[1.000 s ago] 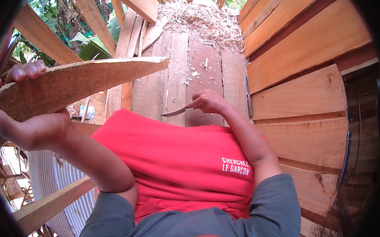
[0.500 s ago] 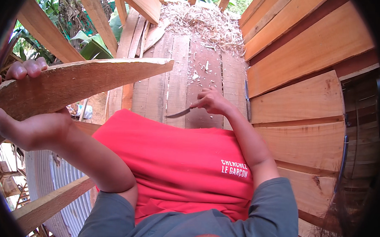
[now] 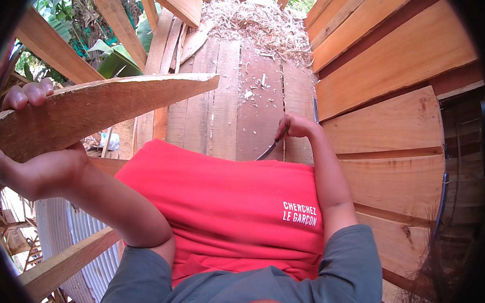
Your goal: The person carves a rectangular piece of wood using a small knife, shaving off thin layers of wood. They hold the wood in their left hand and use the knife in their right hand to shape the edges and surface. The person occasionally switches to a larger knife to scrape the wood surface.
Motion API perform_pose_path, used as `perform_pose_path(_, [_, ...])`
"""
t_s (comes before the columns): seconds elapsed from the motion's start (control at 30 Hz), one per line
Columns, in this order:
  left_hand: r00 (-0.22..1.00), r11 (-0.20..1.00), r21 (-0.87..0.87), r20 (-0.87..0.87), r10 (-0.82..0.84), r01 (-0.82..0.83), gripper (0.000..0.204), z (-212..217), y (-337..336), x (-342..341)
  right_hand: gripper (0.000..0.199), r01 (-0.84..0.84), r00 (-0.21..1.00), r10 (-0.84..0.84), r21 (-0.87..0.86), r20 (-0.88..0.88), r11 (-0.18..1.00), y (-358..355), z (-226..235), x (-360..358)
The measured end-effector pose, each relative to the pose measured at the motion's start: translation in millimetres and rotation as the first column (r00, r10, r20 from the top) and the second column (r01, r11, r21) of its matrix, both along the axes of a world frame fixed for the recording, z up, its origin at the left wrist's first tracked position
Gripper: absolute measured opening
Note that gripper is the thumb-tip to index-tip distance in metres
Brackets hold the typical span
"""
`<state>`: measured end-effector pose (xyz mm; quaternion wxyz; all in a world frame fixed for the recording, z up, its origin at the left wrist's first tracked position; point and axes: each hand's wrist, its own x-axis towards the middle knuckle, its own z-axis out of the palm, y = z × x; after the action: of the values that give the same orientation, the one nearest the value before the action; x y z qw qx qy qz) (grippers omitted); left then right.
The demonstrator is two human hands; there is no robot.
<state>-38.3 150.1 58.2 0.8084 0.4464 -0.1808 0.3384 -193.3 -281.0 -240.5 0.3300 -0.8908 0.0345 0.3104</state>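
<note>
A thick wooden board (image 3: 105,103) with a curved upper edge and a tapered right end is held up at the left. My left hand (image 3: 34,144) grips its wide end, fingers over the top edge and thumb below. Lower and to the right, my right hand (image 3: 295,126) is closed round the handle of a knife (image 3: 268,150) with a dark blade. The blade points down and left, and its tip meets the edge of the red cloth (image 3: 223,201) across my front. Knife and board are well apart.
Curly wood shavings (image 3: 259,29) heap at the far end of the plank floor (image 3: 224,103), with chips scattered nearer. A plank wall (image 3: 387,123) rises on the right. Slanted wooden posts (image 3: 121,32) stand at the left, and corrugated metal sheet (image 3: 84,256) shows below.
My right hand has moved right with the knife and turned, so the blade points more steeply down toward the red cloth. The board and my left hand have shifted slightly left.
</note>
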Motion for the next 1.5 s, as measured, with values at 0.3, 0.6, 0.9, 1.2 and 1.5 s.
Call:
perform_pose_path(0.3, [0.998,0.998,0.001,0.007,-0.069,0.069,0.041,5,-16,-12,0.045,0.547,0.737,-0.393,-0.143,0.551,0.825,-36,2,23])
perform_pose_path(0.6, [1.0,1.0,0.013,-0.009,-0.012,0.012,0.043,1,-13,-4,0.047,0.321,0.944,-0.319,-0.013,0.083,0.947,-23,6,-6])
perform_pose_path(0.9, [0.998,0.998,-0.017,-0.014,-0.058,0.058,0.044,1,-9,-6,0.059,0.102,0.989,-0.125,0.241,0.082,0.965,-3,3,7])
perform_pose_path(1.2, [0.998,0.998,-0.024,-0.004,-0.063,0.063,0.043,2,-8,-4,0.035,0.693,0.482,-0.473,0.01,0.738,0.721,-31,-3,31])
perform_pose_path(1.5, [0.998,0.998,-0.007,-0.004,-0.062,0.062,0.044,-2,-1,2,0.028,0.415,0.83,-0.306,-0.149,0.466,0.898,-8,3,25])
